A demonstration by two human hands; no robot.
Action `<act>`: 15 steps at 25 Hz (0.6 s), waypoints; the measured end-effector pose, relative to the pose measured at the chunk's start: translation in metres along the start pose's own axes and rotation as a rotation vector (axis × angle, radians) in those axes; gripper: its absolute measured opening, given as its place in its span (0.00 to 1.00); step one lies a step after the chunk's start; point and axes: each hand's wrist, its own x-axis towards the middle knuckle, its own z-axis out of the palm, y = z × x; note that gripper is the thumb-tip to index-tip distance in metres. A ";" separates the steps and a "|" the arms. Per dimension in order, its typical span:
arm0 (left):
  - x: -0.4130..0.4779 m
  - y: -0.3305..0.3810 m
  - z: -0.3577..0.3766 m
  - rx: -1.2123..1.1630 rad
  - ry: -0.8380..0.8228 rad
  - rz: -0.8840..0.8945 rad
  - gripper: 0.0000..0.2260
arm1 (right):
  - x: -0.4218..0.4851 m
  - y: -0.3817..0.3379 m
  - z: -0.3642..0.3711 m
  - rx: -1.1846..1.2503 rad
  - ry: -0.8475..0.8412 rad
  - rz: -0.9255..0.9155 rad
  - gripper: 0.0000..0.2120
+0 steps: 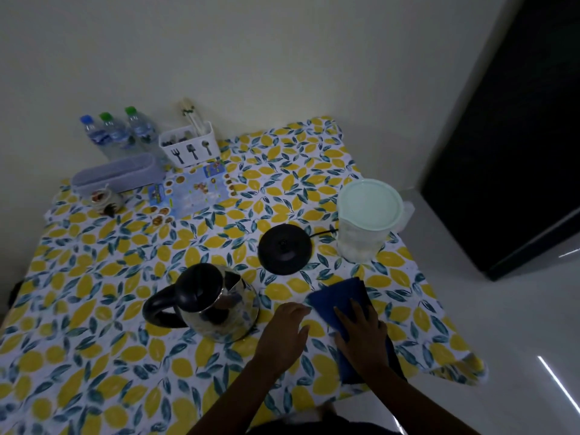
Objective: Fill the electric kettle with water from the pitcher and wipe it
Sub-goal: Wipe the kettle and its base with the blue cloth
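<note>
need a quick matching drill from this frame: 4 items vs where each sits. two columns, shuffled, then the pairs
Items:
1. kettle
2. kettle base
3. pitcher
4. blue cloth

Places:
A. under the right hand
B. far right of the table, lid on
C. off its base, left of the left hand
D. bare, between kettle and pitcher

Pairs: 1-C, 2-D, 3-B, 4-A

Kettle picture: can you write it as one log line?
kettle: off base, lid shut | pitcher: lidded | right hand: flat on blue cloth | left hand: on table
</note>
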 end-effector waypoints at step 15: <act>-0.034 -0.032 -0.095 -0.005 0.557 0.011 0.17 | 0.028 -0.082 -0.076 0.774 0.296 -0.218 0.21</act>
